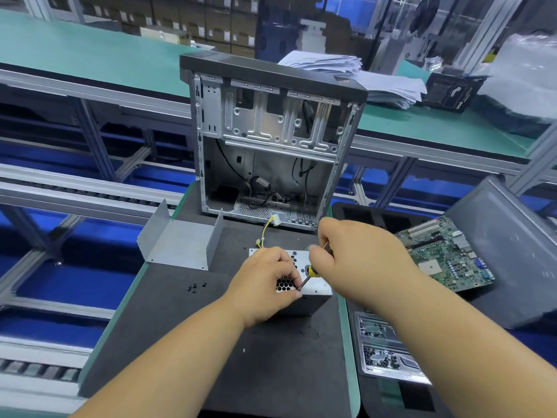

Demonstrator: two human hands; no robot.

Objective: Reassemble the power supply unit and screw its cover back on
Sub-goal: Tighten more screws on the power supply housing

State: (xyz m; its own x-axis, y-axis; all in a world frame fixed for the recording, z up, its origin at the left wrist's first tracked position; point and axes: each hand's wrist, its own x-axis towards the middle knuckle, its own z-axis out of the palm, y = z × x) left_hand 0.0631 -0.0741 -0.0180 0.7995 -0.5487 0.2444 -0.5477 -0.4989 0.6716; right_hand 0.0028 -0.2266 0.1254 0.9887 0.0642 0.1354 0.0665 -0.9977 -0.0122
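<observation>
My left hand [265,276] pinches the screw steady under the screwdriver [310,274] my right hand [355,254] grips (power supply [316,289] beneath).

Left hand [265,282] covers much of the PSU [313,289] top; its vent grille shows only in part. Screwdriver [310,273] tip meets the PSU beside the left fingers, the screw too small to tell. Right hand [358,251] hides most of the handle. Loose screws [195,287] on the mat are specks. Bag [524,73] at far right is blurred and cut by the edge. Tray [388,354] contents unclear.
</observation>
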